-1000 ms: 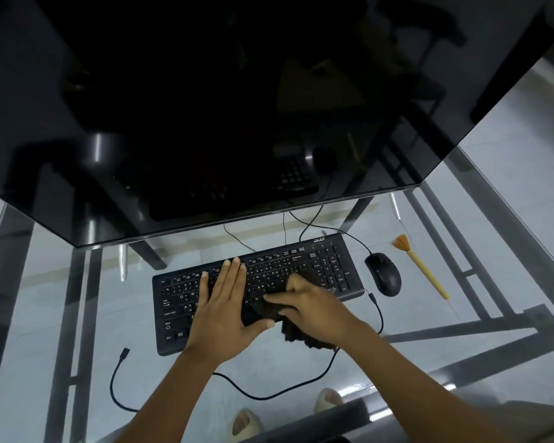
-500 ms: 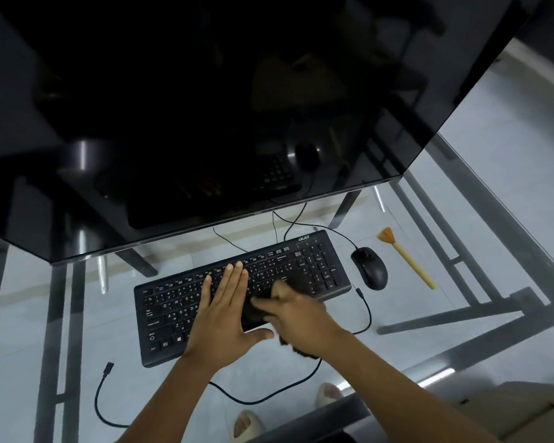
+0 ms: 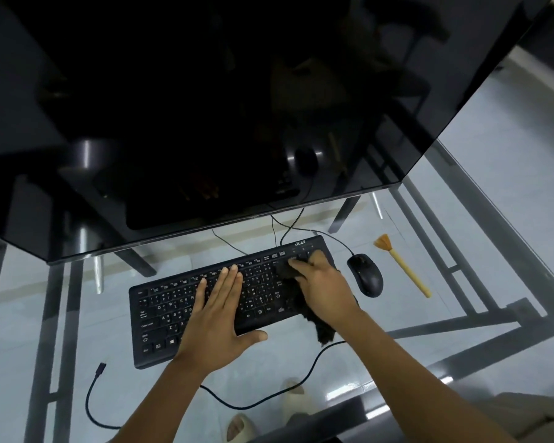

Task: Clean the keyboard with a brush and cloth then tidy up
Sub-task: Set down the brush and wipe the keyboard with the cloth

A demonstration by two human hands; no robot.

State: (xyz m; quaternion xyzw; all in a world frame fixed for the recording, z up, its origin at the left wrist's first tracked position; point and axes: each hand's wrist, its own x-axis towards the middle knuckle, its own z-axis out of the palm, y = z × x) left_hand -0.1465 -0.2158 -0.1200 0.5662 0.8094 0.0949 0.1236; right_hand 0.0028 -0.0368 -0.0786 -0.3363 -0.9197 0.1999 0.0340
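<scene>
Matt plastic keyboard (image 3: 205,302), glossy glass table (image 3: 461,251)

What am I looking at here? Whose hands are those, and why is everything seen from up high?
The picture comes from a camera worn on a person's head, looking down, so you see their own two arms reaching out. They are cleaning a black keyboard that lies on a glass table. The left hand rests flat on the keys with straight fingers, holding the keyboard steady. The right hand presses a dark cloth onto the keyboard's right end. To the right lie a black mouse and a small brush with a pale handle, which no one is holding. The big black slab on top is a switched-off screen. Through the glass you can see the person's feet.
</scene>
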